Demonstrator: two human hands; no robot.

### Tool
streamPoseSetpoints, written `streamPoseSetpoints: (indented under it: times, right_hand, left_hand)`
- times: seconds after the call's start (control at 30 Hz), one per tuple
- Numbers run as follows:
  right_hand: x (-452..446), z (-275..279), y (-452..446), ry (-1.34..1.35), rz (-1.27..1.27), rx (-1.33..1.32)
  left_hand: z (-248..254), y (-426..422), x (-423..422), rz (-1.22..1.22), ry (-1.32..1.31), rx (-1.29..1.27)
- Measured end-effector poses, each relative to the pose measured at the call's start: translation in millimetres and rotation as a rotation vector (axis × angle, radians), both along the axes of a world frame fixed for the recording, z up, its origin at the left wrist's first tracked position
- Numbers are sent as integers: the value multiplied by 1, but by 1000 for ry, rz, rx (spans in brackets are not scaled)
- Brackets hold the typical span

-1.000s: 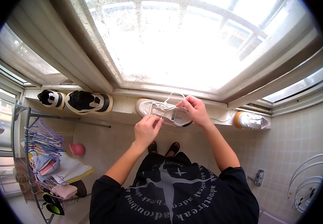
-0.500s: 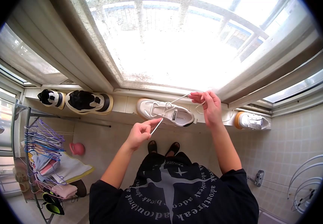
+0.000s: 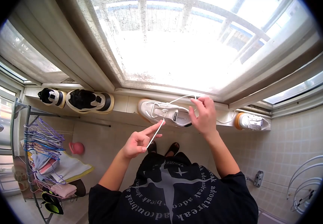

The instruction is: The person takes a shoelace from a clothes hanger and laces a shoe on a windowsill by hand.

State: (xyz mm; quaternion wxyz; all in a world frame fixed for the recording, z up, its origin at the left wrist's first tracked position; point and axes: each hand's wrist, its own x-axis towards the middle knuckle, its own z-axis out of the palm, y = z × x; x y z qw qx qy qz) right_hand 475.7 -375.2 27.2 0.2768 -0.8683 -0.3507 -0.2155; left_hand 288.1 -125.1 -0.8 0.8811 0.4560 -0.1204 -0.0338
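Observation:
A white sneaker (image 3: 146,109) lies on the ledge below the window, its toe to the left and its laces partly loose. My left hand (image 3: 136,144) is in front of it, pinching one end of the white shoelace (image 3: 154,135), which runs taut up to the shoe's near side. The index finger points out along the lace. Over the heel end, my right hand (image 3: 205,117) grips the other length of lace between thumb and fingers. That length arcs slackly from the eyelets, and part of the shoe's heel is behind this hand.
Black-and-white sneakers (image 3: 88,101) stand at the ledge's left end, and another white shoe (image 3: 251,121) at its right end. A drying rack (image 3: 28,130) with several hangers and cloths is at the left. A pink object (image 3: 77,148) is beside it. Coiled hose (image 3: 305,183) hangs right.
My right hand has come down and left, nearer the shoe, and its lace has gone slack. My left hand has moved slightly lower, drawing out more lace on the near side.

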Motion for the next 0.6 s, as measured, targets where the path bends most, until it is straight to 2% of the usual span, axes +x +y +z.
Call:
streamPoseSetpoints:
  times: [0.1,0.2,0.4,0.6]
  right_hand:
    - [-29,16,22,59,359,2]
    - [-34,-17,32,96,347,-133]
    - [-33,-30,40,28,229,-97]
    - [-33,-27,39,47,235,-57]
  left_hand:
    - [5,4,-1,-34,-27,83]
    - [7,5,-2,-8,-6,112]
    - [32,13,-13,-39,-62,143]
    - [53,31,-14,-230,-390,192]
